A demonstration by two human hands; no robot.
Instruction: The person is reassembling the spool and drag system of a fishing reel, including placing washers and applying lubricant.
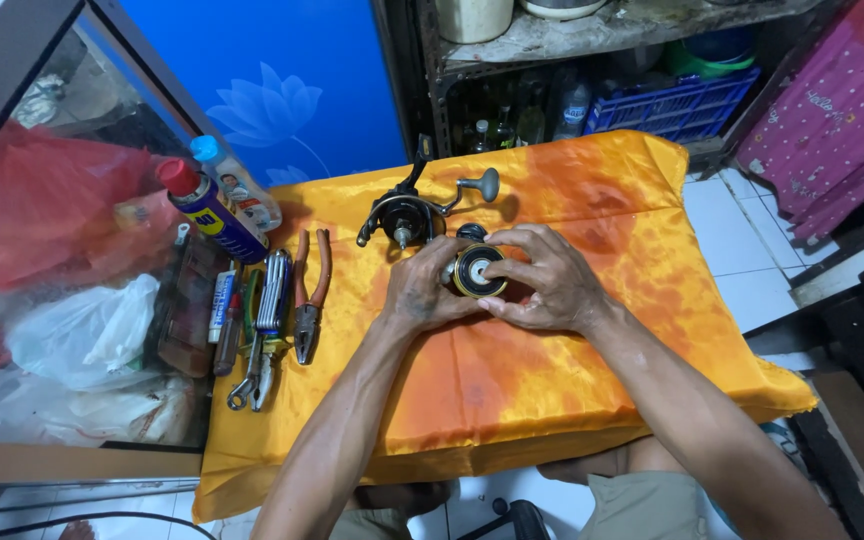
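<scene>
- The glossy orange satin cloth [552, 390] spreads under my grip as a soft, wrinkled pad; I judge it is there to stop small parts rolling off and to cushion metal.
- Just beyond my grip lies the black metal fishing reel body with its bent crank handle and grey knob [407, 215], resting on its side with the bare shaft end up, apparently parked within easy reach.
- To the left of my grip, well apart, a row of tools lies lengthwise: orange-handled steel pliers [308, 300], a folding set of silver hex keys [272, 290], and beyond them a blue spray can with a red cap [207, 210], tipped over.
- My left hand [422, 290] and right hand [542, 280] close together around the round black spool with a gold rim [476, 270], which sits between them, just above the cloth.
- Both sets of fingers are clamped on the spool's edge, face turned up toward me, I judge for a steady look at its centre.
</scene>
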